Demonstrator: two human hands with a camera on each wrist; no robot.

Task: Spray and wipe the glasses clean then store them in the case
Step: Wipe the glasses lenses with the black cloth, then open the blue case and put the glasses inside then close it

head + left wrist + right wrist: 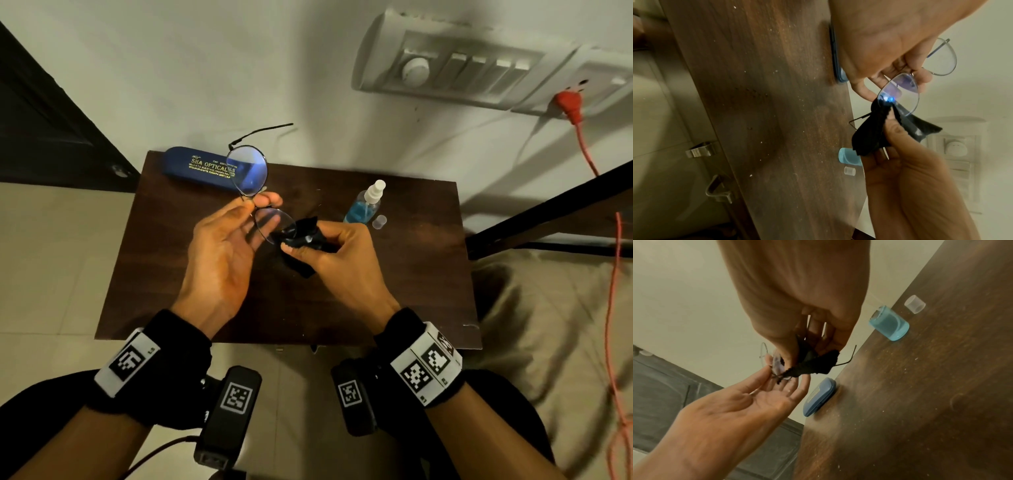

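Thin-framed round glasses [249,171] [900,95] hang above the dark wooden table [205,274], one temple arm pointing up toward the wall. My left hand [226,246] [748,399] pinches them at the bridge between thumb and fingers. My right hand [335,250] [900,162] grips a black cloth [301,236] [875,129] [813,365] folded over the edge of the nearer lens. The blue case [191,168] [818,397] lies closed at the table's far left. The spray bottle [364,204] [890,326] of blue liquid stands at the far right.
The bottle's clear cap [379,221] [914,304] sits on the table beside the bottle. A switch panel [462,68] with a red plug [570,102] is on the wall behind. A dark door [44,120] stands left, and a bed frame [548,212] is on the right.
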